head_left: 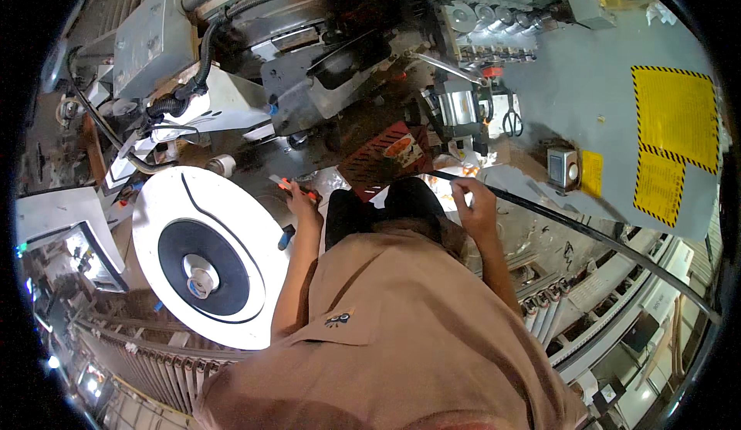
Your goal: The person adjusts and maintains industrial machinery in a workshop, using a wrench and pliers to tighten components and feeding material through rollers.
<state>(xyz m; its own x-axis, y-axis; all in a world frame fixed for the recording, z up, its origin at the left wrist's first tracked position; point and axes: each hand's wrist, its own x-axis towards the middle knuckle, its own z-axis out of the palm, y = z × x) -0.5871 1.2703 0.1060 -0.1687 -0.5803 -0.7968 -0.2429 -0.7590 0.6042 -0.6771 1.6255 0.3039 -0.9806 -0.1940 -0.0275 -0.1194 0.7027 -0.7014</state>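
In my left hand point(302, 201) is a slim orange tool point(285, 184) with a pale tip, which looks like a utility knife; my fingers are closed around it. My right hand point(475, 202) is pinched on a long black strip point(556, 214) close to its near end. From there the strip runs off to the far right in a gentle curve. Left of my left arm, a large white reel point(231, 214) carries a wound black roll point(174, 254) around its hub, and a loose black tail lies over its face.
Machinery with cables and a grey box point(152, 40) stands ahead. A red slotted plate point(386, 158) lies before my knees. Scissors point(512, 118) and a wrench point(448, 67) rest near the grey panel point(587, 82) with yellow labels. A screen point(89, 252) is at left, roller conveyors point(544, 314) behind.
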